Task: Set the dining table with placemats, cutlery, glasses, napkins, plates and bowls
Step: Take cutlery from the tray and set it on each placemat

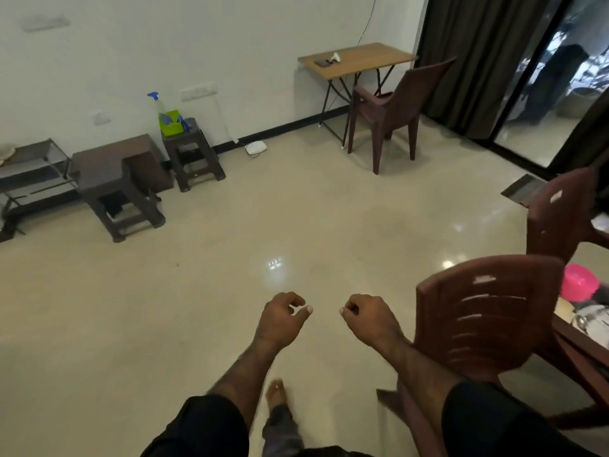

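Glossy floor [230, 291] below — both hands' fingers [295, 300] loosely curled, empty.

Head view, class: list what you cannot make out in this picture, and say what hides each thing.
- Dining table, head view: cut off by the right edge and screened by the near chair.
- Tableware beside the pink bowl: blurred, pieces not identifiable.
- Items on the far wooden table: too small to name.
- Left hand and right hand: curled, nothing seen held; palms face away.
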